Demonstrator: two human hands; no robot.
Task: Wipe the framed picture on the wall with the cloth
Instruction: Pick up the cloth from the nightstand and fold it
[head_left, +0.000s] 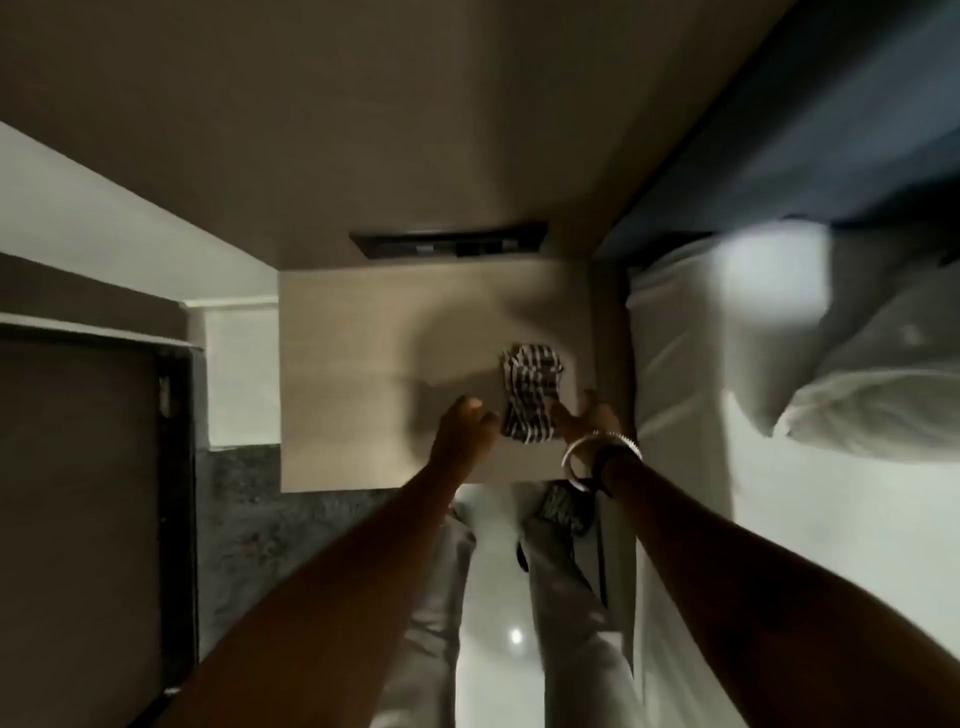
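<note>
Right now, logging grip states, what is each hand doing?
Left hand: loosely curled, empty, beside the striped cloth.
Right hand: at the cloth's edge; grip cannot be told.

Cloth (530, 397) is black and white, striped or maybe checked, the blur makes it hard to call. It sits on a pale beige worktop (363, 374) with a faint woodgrain look. Wall (415, 130) above is a flat greyish tan, with a black slot-shaped panel (449, 244) in it. Bed (831, 493) sheets and pillow (878, 410) are white, headboard (857, 130) dark blue. Floor (498, 597) is glossy white, with a speckled dark grey strip (244, 499) off to the left. Dark brown, nearly black frame (176, 467) at far left. Trousers (566, 597) are light grey. Silver bangle (587, 449) on the right wrist next to a black band (605, 460).
</note>
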